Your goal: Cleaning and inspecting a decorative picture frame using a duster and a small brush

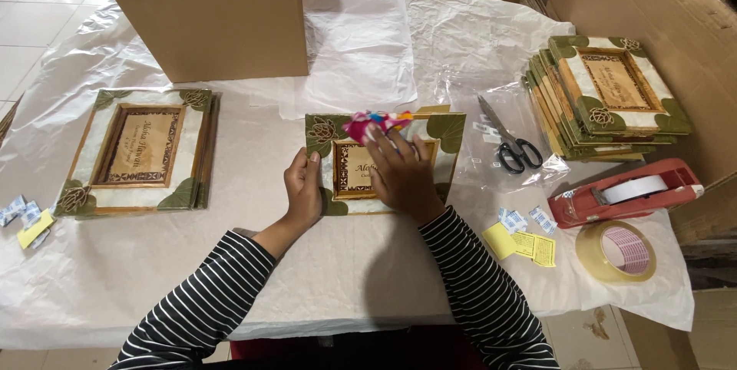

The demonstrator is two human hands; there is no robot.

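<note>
— Where's the frame (384, 161), and how does it lie?

— Flat on the desk (345, 262), at the middle, a little toward the near edge. Its long axis runs left to right, and the engraved panel reads upright from the near side.

— And the hands?

— The left hand (304, 188) is at the frame's left edge, thumb on top, its grip closed on that edge. The right hand (401, 173) lies over the middle of the frame, fingers spread and pointing far, touching a bright pink-and-blue wad (376, 123) on the frame's far edge. I cannot tell whether that grip is closed on the wad or only pressing it.

— What can't you see?

— The right hand covers most of the panel and the frame's lower right corner; the wad hides part of the far border. What the wad is stays unclear.

— Around it?

— Left, a second frame (142, 151) on another one. Far left, a tall box (203, 13); beside it, white sheets (357, 40). Right of the frame, scissors (510, 143) on a clear bag (491, 109), then a stack (606, 97) of frames. Near right: a red dispenser (626, 192), a tape roll (616, 251), yellow slips (522, 243) and small sachets (526, 220). More slips (31, 220) lie at the far-left edge, partly cut off.

— Anything blocking the hands?

— The scissors and bag sit just beside the frame's right edge.
</note>
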